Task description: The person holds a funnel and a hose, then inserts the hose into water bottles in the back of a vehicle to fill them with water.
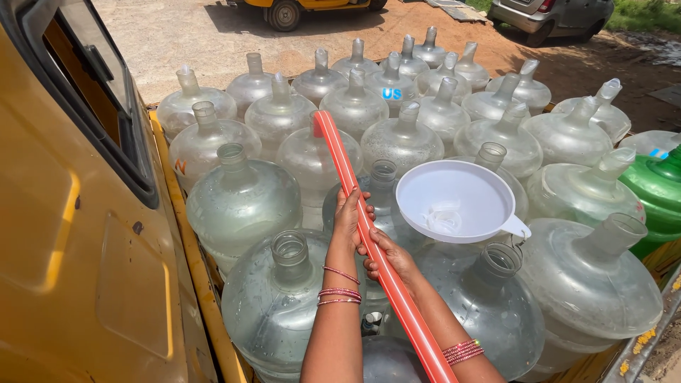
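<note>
Both hands grip a long orange hose (369,241) that runs from the near edge up and to the left over a crowd of clear water jugs packed in the bed of a yellow vehicle (78,234). The left hand (350,216) is wrapped around the hose a little farther along; the right hand (389,257) clasps it just behind, nearer the person, so the two sit almost touching. The far end of the hose (320,122) hangs above the jugs in the middle rows, not inside any neck that can be made out.

A white funnel (455,200) sits just right of the hands, resting in the neck of one jug (its spout is hidden by the bowl). An open-necked jug (245,202) stands left of the hose, and a green jug (656,188) at the far right.

Judging by the grip, the hose is best steered with the forward hand while the rear one steadies it, keeping the tip low and centred over a neck so nothing spills down the sides.
</note>
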